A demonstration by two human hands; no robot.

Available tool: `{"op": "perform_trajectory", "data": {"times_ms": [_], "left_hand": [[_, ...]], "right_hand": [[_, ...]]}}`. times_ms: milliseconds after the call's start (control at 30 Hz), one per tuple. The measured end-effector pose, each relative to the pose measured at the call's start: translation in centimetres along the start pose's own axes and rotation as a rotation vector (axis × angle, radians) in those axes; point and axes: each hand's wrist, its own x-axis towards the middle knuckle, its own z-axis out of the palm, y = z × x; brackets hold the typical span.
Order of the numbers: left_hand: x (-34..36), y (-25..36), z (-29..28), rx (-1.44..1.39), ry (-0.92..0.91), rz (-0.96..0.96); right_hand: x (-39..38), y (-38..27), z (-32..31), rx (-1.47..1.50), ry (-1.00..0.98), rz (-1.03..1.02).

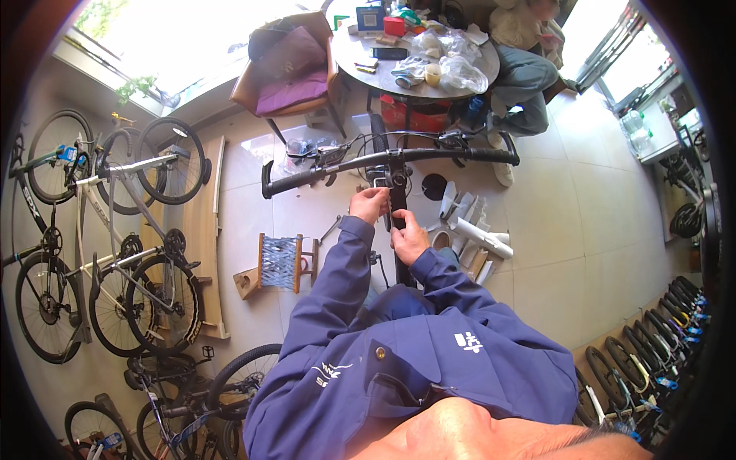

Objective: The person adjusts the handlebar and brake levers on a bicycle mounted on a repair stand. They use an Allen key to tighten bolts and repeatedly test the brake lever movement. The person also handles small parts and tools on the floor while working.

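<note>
The left hand (370, 205) has its fingertips pinched on a slim bent silvery piece (379, 182); the right hand (410, 235) is half curled at the black bicycle frame (398, 201), its hold unclear. From the hands, the handlebar (368, 160) lies at twelve o'clock, white tubes (483, 238) near four, a woven stool (280, 263) at eight, and a cluttered tabletop (354, 55) farther out at twelve.
</note>
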Motion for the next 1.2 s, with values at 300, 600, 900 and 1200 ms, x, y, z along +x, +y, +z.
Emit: {"op": "perform_trajectory", "data": {"times_ms": [300, 600, 900, 1200], "left_hand": [[0.5, 1.2, -0.3, -0.259, -0.12, -0.167], [-0.3, 0.1, 0.5, -0.474, -0.122, -0.183], [-1.5, 0.0, 1.8, -0.448, -0.039, -0.084], [-0.4, -1.5, 0.5, -0.23, 0.092, 0.177]], "right_hand": [[3.0, -6.3, -3.1, 0.623, -0.204, 0.181], [2.9, -6.5, -6.1, -0.205, 0.08, -0.789], [17.5, -13.1, -5.6, -0.204, 0.004, -0.26], [15.2, -11.6, -7.1, -0.065, -0.089, -0.367]]}}
